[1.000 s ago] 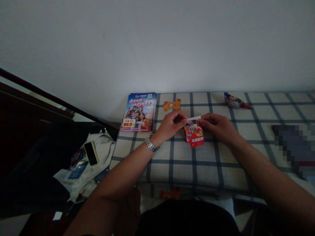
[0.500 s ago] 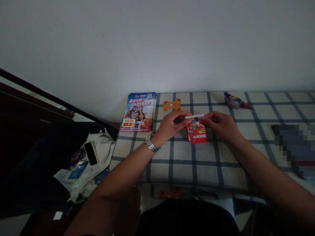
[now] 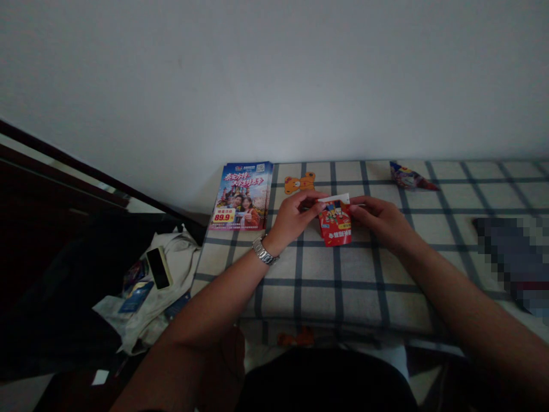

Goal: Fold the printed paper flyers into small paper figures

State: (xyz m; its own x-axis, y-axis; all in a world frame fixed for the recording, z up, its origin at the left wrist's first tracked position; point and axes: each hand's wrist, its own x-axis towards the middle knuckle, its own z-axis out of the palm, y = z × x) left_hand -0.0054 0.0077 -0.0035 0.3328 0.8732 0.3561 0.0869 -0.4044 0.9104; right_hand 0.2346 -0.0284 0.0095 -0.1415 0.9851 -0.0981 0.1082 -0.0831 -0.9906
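"Taking the flyer stack (image 3: 242, 197) as our landmark, where is the red folded leaflet (image 3: 337, 226) sitting?"

"It's sitting to the right of the flyer stack and a little nearer the person, above the cloth-covered counter (image 3: 317, 294). I can't tell whether its lower edge is touching the cloth."

"And what is each grip doing?"

"The left hand (image 3: 299, 220) is pinching the leaflet's upper left corner, thumb in front, its grip narrow. The right hand (image 3: 380, 222) is pinching the upper right corner just as narrowly. A white strip is showing along the top edge between them."

"Anything on the wrist?"

"A silver wristwatch (image 3: 265, 250) is circling the left one, just right of the flyer stack and nearer the person."

"What else is lying about?"

"A printed bear (image 3: 299, 183) is showing just right of the flyer stack. Well to its right, a pointed blue-and-red piece (image 3: 412, 177) is lying near the wall (image 3: 326, 86); packet or paper, I can't tell. Left of the flyer stack and nearer the person, a phone (image 3: 158, 267) is resting on pale fabric (image 3: 182, 254)."
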